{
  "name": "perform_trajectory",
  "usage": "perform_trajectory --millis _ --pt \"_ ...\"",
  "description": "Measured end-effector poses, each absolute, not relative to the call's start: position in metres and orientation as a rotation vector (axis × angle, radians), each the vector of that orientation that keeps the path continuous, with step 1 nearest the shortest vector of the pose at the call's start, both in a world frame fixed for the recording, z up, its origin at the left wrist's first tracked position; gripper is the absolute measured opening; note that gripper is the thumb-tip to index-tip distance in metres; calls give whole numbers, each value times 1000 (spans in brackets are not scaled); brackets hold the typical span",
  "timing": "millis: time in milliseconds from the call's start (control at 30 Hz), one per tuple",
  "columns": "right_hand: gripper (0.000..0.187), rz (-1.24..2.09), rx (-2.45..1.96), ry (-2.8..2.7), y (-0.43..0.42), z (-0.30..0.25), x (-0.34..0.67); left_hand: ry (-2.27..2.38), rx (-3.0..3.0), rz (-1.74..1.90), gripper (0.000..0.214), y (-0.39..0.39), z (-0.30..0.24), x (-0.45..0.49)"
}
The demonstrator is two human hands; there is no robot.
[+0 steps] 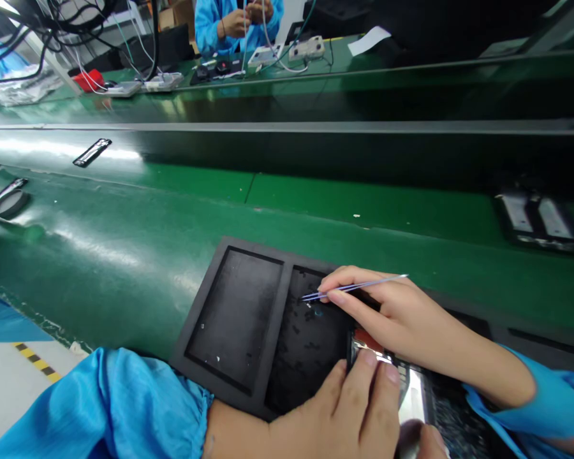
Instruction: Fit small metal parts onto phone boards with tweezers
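My right hand [392, 312] holds slim metal tweezers [358, 285] in a pen grip, their tips [306, 296] just over the right recess of a black foam tray [280, 338]. A tiny pale speck lies near the tips. My left hand [344, 414] grips the edge of an opened smartphone [411, 392] beside the tray, with fingers on top and a thumb below. The phone shows shiny metal and an orange-brown patch. Much of it is hidden by my hands.
The tray sits on a green conveyor belt [124, 255]. Dark phone parts [538, 223] lie to the right, and a black strip [92, 153] lies beyond. Across a raised rail, a co-worker [234, 22] in a blue smock sits among cables and test units.
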State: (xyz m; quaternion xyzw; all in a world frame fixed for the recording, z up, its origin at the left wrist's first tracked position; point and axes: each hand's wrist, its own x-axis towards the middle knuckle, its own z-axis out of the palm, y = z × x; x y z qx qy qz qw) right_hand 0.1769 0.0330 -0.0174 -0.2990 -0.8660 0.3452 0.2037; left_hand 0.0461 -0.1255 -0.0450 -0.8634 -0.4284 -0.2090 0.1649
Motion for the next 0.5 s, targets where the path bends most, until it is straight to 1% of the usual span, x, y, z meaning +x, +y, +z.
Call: perform_trajectory --millis 200,300,367,500 --pt "21 938 -699 -2406 32 -18 176 -1094 -2442 -539 38 -121 -39 42" --pt "18 918 -673 -2338 30 -15 175 -1147 -2384 -649 37 -121 -37 42" --pt "23 888 -803 -2241 28 -10 178 -1161 -2407 -671 38 -123 -37 43" --pt "46 873 -1105 -2036 20 6 193 -1065 -2492 -535 43 -121 -35 42"
